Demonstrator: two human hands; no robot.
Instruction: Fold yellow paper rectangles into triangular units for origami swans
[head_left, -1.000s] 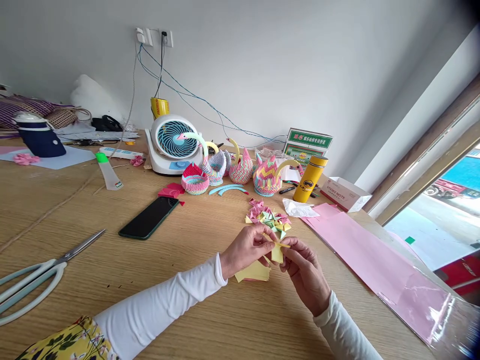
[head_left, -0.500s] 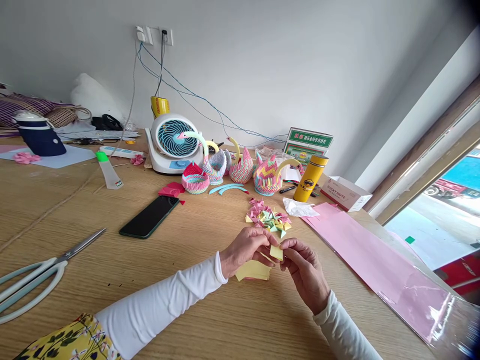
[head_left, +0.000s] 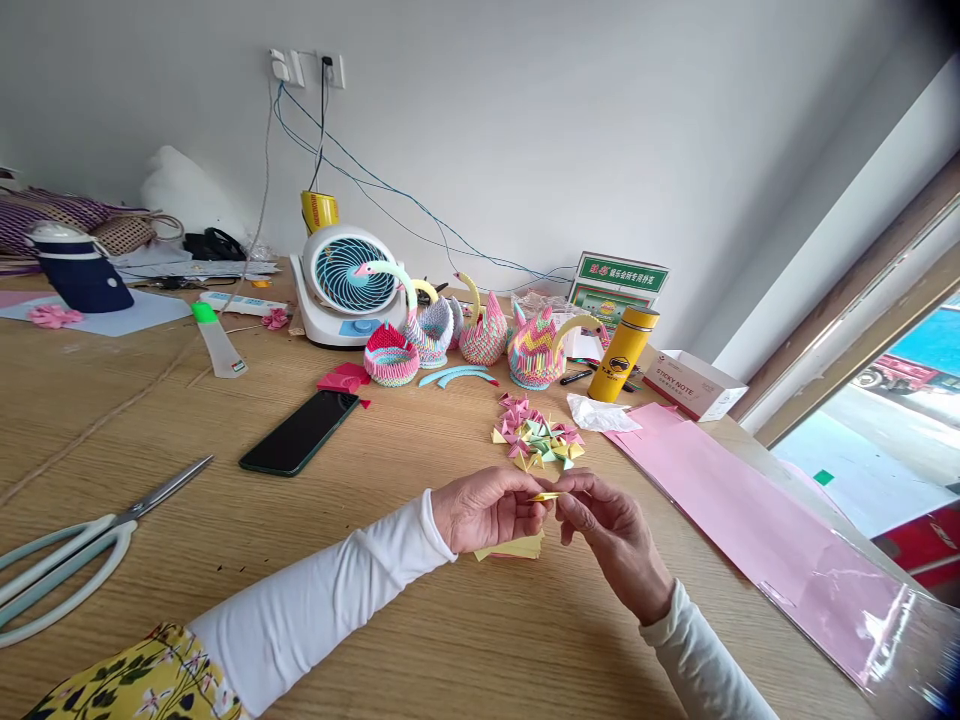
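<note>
A small folded piece of yellow paper [head_left: 546, 496] is pinched between my two hands above the table. My left hand [head_left: 491, 508] grips its left end, fingers curled and palm partly showing. My right hand [head_left: 611, 530] holds the right end between thumb and fingers. The paper is seen nearly edge-on. Under my left hand lies a stack of yellow paper slips [head_left: 517, 547], partly covered by the fingers. Just beyond the hands is a pile of folded paper triangles [head_left: 538, 435] in pink, yellow and green.
Paper swans [head_left: 536, 350] and a fan [head_left: 352, 280] stand at the back. A phone [head_left: 300, 433] and scissors [head_left: 112, 540] lie left, with a glue bottle [head_left: 219, 342] behind. Pink paper sheets [head_left: 750, 530], a yellow flask [head_left: 624, 355] and a sticky note box [head_left: 694, 387] are right.
The yellow paper has turned from showing its flat face to nearly edge-on. My left hand has rolled palm upward, and my right hand has shifted slightly right.
</note>
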